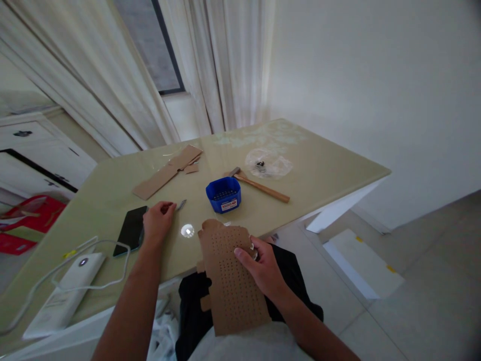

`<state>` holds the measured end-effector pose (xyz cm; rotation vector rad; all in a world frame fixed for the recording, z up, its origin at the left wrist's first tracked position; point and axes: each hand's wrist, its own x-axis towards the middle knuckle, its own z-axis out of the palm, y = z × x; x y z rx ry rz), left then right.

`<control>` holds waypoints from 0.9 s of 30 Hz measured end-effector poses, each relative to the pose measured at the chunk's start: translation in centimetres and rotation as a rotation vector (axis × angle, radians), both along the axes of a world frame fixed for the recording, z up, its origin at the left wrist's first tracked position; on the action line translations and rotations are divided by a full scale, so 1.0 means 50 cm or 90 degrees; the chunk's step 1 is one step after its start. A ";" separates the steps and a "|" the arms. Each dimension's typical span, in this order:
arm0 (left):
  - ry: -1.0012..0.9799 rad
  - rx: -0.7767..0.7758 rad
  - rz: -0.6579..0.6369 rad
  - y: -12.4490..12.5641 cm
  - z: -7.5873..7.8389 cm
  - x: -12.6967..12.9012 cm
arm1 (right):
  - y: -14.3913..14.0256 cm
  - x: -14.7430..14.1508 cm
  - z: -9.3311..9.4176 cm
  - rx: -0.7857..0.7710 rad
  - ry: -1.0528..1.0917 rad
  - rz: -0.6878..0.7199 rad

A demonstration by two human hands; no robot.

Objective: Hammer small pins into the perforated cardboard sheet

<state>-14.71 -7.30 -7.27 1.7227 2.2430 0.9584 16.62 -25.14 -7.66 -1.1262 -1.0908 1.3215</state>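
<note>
The right hand (pixel 263 268) is gripping a perforated cardboard sheet (pixel 231 281) at lower centre, thumb on top, steadying it against the lap. The left hand (pixel 157 220), left of centre, is pinching a small metal piece (pixel 181 204) on the table (pixel 319 170), beside a black phone (pixel 131 229).

The white box (pixel 62 296) at the lower left is running past the frame's edge; the label on the blue tub (pixel 223 194) is reading too small.

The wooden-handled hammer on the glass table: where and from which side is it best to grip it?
Grip the wooden-handled hammer at the bare far end of its handle, coming from above on the right; the metal head lies close to the blue plastic box, while that end lies free.
</note>
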 end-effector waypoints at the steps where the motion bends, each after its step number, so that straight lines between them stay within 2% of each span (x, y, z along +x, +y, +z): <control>1: 0.004 -0.004 0.002 -0.001 -0.003 -0.003 | -0.001 -0.001 0.001 -0.002 0.005 0.002; 8: 0.020 -0.009 -0.004 0.003 -0.008 -0.002 | -0.002 -0.001 0.017 0.022 -0.029 0.004; 18: 0.037 -0.010 -0.037 -0.006 -0.008 -0.002 | -0.003 -0.001 0.021 0.018 -0.010 0.006; 27: -0.015 0.027 -0.112 -0.019 -0.003 0.009 | -0.002 -0.001 0.016 0.000 -0.002 0.001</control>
